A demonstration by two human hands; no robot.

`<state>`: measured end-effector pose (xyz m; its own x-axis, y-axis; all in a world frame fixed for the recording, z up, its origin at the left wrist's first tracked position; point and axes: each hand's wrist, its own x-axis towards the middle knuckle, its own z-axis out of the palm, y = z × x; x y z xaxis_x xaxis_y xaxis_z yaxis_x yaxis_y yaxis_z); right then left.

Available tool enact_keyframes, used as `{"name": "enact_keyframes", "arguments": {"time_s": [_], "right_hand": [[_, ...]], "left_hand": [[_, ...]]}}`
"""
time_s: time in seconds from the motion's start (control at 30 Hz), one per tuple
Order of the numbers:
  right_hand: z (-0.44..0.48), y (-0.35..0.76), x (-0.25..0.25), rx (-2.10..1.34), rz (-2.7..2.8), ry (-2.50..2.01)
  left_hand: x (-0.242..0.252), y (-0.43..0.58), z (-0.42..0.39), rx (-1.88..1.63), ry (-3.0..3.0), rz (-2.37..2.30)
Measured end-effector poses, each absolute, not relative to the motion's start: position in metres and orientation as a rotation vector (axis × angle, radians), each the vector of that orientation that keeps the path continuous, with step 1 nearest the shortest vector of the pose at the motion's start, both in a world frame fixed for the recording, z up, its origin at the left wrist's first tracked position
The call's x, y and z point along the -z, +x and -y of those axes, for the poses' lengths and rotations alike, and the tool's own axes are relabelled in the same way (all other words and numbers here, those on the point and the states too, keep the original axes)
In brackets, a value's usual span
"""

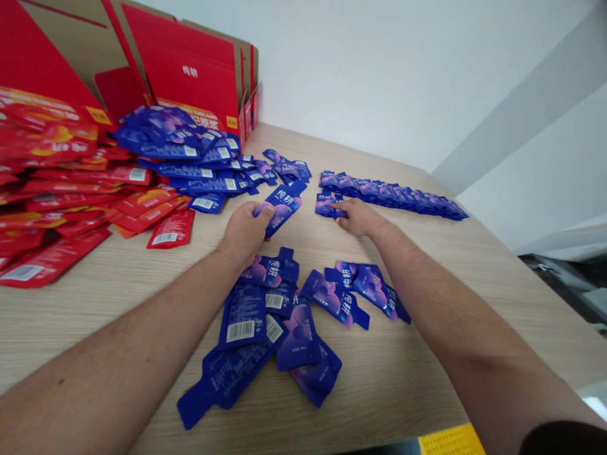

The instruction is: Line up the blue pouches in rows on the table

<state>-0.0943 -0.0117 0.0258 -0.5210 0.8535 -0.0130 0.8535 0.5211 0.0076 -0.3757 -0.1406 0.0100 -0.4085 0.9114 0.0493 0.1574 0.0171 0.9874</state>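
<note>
In the head view, the person's left hand (244,230) holds a blue pouch (283,203) just above the tabletop (474,303). The pouch sits printed side up, its narrow spout end pointing away, between the two hands and a little short of the near end of the row of pouches (393,193). That row runs off to the right in an overlapping line. The right hand (358,217) lies on the end pouch (327,207) of the row.

To do this step well, the held pouch would best go down facing the same way as its neighbours and with the same overlap. The right hand should press lightly so the line does not slide or fan out on the smooth wood.

The left fingers (263,212) are curled closed around the pouch's lower edge, with the thumb on top. The right fingers (339,205) are stretched out nearly flat. They rest on the end pouch and grip nothing, as far as the angle shows.

Loose pouches (284,316) lie scattered between the forearms, some face up and some barcode up. A heap of blue pouches (184,151) sits beyond the left hand. Left of it are red pouches (61,189), and flat red cartons (190,69) lean at the back.
</note>
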Motion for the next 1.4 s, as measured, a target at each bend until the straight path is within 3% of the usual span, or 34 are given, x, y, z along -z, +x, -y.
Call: {"name": "enact_keyframes", "arguments": {"time_s": [0.33, 0.4, 0.57, 0.73, 0.9, 1.07, 1.4], "right_hand": [[0.031, -0.096, -0.047, 0.072, -2.871, 1.808], [0.047, -0.108, -0.059, 0.374, -2.899, 1.939], [0.094, -0.170, -0.062, 1.813, -2.527, 1.895], [0.108, -0.215, -0.047, 2.403, -2.224, 2.116], [0.102, -0.214, -0.050, 2.466, -2.239, 2.303], [0.116, -0.218, -0.047, 2.596, -2.168, 2.107], [0.092, -0.171, -0.053, 2.271, -2.419, 2.407]], "left_hand": [[-0.013, -0.374, 0.143, -1.452, 1.169, -1.648], [-0.010, -0.373, 0.141, -1.485, 1.141, -1.574], [-0.003, -0.374, 0.136, -1.559, 1.141, -1.480], [-0.009, -0.374, 0.139, -1.605, 1.051, -1.428], [-0.017, -0.371, 0.146, -1.473, 1.132, -1.459], [-0.020, -0.369, 0.148, -1.514, 1.084, -1.501], [-0.019, -0.368, 0.148, -1.407, 1.005, -1.317]]}}
